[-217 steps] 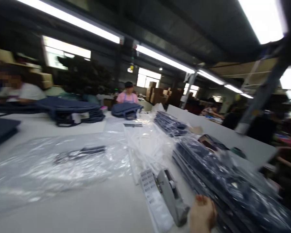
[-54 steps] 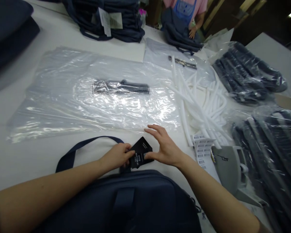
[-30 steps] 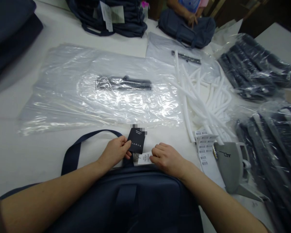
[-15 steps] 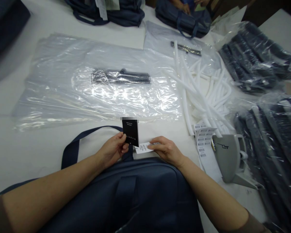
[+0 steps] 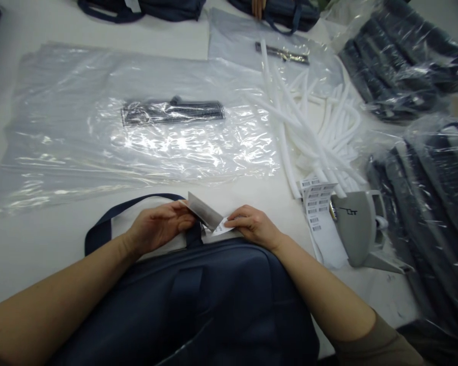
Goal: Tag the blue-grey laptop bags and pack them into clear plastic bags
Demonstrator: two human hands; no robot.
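A dark blue bag lies nearest me, its strap handle looping out on the far side. Just beyond its top edge, my left hand pinches a hang tag by its left end; the tag is tilted, showing a greyish face. Between the fingers of my right hand is a small white printed label, close against the tag's lower right corner. How tag and label are attached is hidden.
Clear plastic bags lie flat beyond my hands. White tubes, a barcode sticker strip and a grey dispenser are to the right, beside plastic-wrapped dark bags. Another person's hand rests on a far bag.
My left hand has turned the tag from its black printed face to a tilted greyish one. The right hand still holds the white label. The whole view has shifted slightly.
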